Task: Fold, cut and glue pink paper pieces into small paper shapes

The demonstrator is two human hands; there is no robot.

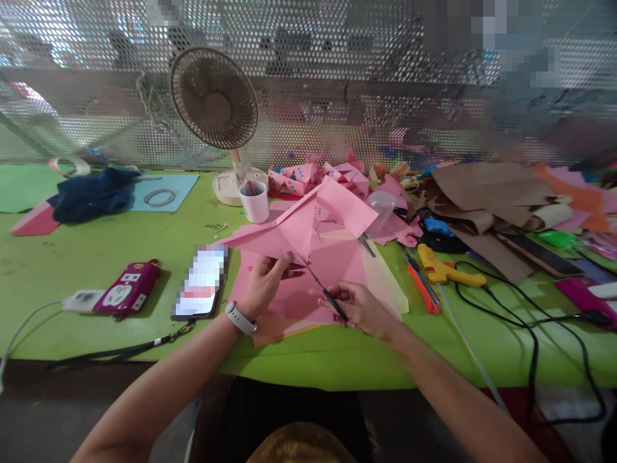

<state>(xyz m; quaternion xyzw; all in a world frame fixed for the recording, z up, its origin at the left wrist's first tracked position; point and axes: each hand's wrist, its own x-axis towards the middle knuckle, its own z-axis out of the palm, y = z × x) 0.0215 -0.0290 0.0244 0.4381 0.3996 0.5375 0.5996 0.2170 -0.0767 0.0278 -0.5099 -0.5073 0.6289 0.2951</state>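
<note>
My left hand [270,278], with a pale watch on the wrist, pinches the lower edge of a folded pink paper sheet [295,226]. In my right hand [354,305] is a pair of scissors [331,301] with dark handles, the fingers closed round them. The scissors' blades point up and left and meet the pink paper just right of my left fingertips. Whether the blades are parted is too fine to make out. More flat pink sheets [332,273] lie beneath both hands, over a cream sheet [393,283].
A small fan [215,99] and white cup [254,202] stand behind. To the left lie a phone [202,280] and a magenta power bank [128,286]. On the right are a red cutter knife [423,286], a yellow glue gun [450,267] with black cable, and brown paper [491,180].
</note>
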